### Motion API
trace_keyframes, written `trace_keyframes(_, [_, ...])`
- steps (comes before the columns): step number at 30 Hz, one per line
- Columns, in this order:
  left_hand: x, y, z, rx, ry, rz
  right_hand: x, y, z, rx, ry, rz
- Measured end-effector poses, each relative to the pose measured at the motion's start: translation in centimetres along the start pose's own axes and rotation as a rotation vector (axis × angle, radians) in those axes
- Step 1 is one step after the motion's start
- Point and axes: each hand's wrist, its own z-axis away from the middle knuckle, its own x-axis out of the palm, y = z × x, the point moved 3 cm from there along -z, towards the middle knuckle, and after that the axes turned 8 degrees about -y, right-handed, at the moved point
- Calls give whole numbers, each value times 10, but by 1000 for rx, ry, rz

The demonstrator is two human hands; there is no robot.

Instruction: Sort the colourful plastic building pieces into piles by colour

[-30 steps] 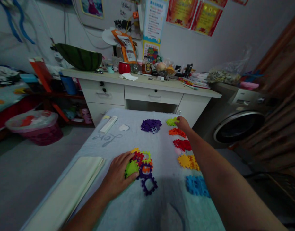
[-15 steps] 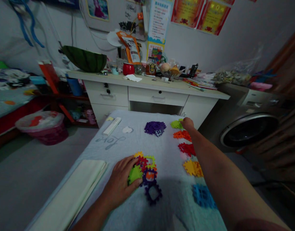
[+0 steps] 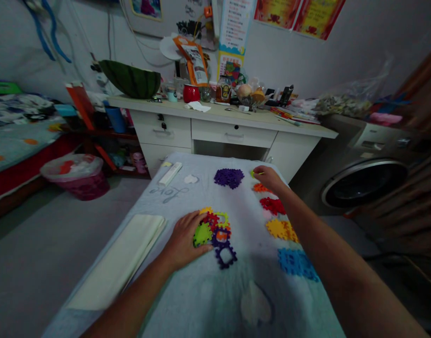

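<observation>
My left hand lies around the left side of a joined group of interlocking plastic tiles, thumb in front and fingers behind. In that group are a solid green tile, a red tile, and an open-framed purple tile at the near end. My right hand is at the far right of the cloth, its fingers pinched on a small yellow-green tile. Its fingers hide most of the yellow-green pile. Nearer along that side lie orange tiles, red tiles, yellow tiles and blue tiles.
A heap of purple tiles lies mid-table at the far end. At the left are a white bar and a folded pale cloth. A cluttered white desk stands behind, a washing machine to the right.
My right hand has shifted slightly left over the yellow-green pile, a tile now showing at its fingertips. The small pale window-shaped piece on the purple heap no longer shows. The view has tilted down.
</observation>
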Motion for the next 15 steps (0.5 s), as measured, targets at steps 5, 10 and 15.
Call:
trace_keyframes(5, [-1, 4, 0, -8, 46, 23, 51, -69, 90, -370, -396, -26])
trace_keyframes(10, [-9, 8, 6, -55, 51, -54, 95, -86, 162, -393, -593, 46])
trace_keyframes(15, [-28, 9, 23, -205, -130, -183, 102, -82, 171, -400, -520, -3])
